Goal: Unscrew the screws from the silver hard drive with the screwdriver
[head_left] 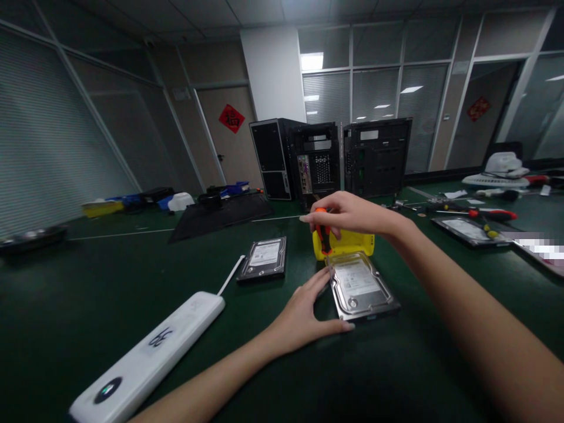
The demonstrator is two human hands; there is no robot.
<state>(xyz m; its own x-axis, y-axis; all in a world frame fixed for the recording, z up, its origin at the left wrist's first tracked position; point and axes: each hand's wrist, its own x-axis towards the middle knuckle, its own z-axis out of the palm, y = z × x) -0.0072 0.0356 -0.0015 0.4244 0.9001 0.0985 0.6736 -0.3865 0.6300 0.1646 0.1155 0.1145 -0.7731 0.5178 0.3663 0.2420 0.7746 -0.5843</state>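
A silver hard drive point(359, 285) with a white label lies flat on the green table, in front of a yellow plastic box point(350, 244). My left hand point(304, 311) grips its left side, thumb along the near edge and fingers by the far left corner. Above that drive's far left corner, my right hand point(341, 214) is closed around an orange-and-black screwdriver point(324, 232). The screwdriver points down, and whether its tip meets a screw is too small to tell. Another hard drive point(264, 257) rests left of my hands.
A long white device point(154, 352) marked 39 lies at the left front. Black computer cases point(273, 158) stand behind, with a dark mat point(220, 214) to their left. At the right are a third hard drive point(469, 231), red-handled pliers point(493, 214) and other tools.
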